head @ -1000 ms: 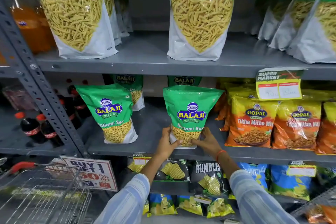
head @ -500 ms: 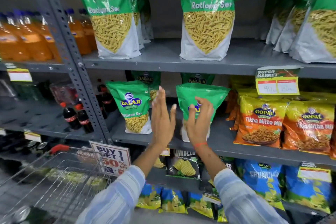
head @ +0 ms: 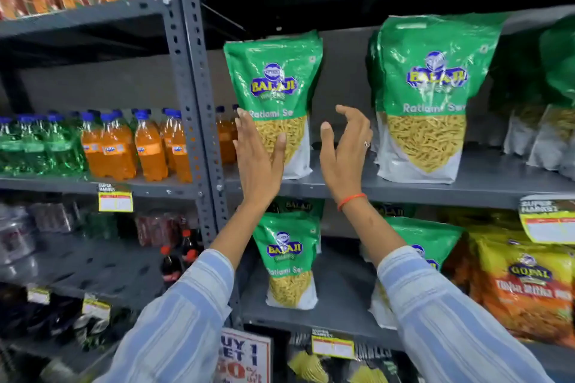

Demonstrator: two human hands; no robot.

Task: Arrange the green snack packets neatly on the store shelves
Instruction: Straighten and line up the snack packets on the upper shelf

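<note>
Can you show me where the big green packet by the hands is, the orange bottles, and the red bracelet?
Big green packet (head: 273, 84): head view, on its blue logo.
Orange bottles (head: 118, 149): head view, on one bottle's body.
Red bracelet (head: 351, 199): head view, on the band around the right wrist.

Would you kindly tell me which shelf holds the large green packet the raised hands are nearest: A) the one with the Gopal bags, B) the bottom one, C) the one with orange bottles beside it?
C: both hands, left hand and right hand, flank the large green packet standing level with the orange bottles.

Grey slotted-steel upright, grey metal shelves, plain grey back wall — dim, possibly unlit, upper bay
</note>
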